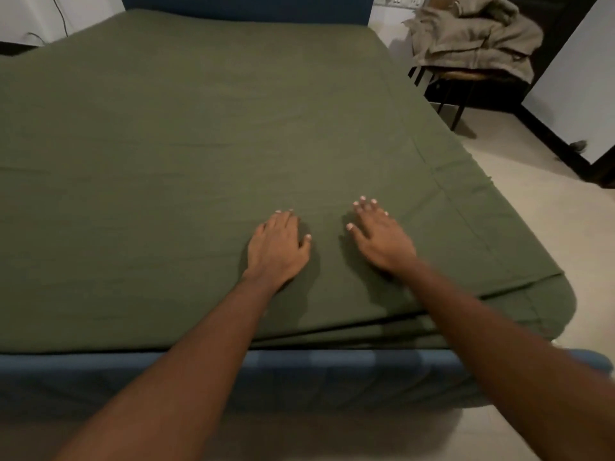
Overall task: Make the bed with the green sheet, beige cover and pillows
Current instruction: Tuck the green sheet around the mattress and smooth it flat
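– Fingers (283,221) first: how do they lie?
– Straight and flat, on both hands. On the left hand (278,247) they lie close together, with the thumb held out to the right. On the right hand (382,241) they are fanned slightly apart. Neither hand grips or pinches anything, and both palms face down.
– What are they on?
– The green sheet (199,128). Both hands press on it close to its near edge, right of the middle, side by side with a strip of bare sheet between them. The forearms reach in from the near side, over the blue bed frame (133,371).
– And how does the sheet lie?
– It is spread over the whole mattress, from the near edge to the dark blue headboard (246,5) at the far end. Most of it is smooth, with a few faint creases running left to right. A hem line shows along the right side, and the near right corner hangs down over the rounded corner of the mattress. At the near edge the cloth lies in a couple of stacked folds, just above the bed frame.
– Where is the beige cover (472,38)?
– Off the bed, at the far right. It sits in a crumpled heap on a dark-legged stool (466,75) that stands on the pale floor (549,234) near the bed's right side.
– Anything else?
– A thin cable (61,18) runs down the white wall at the far left.
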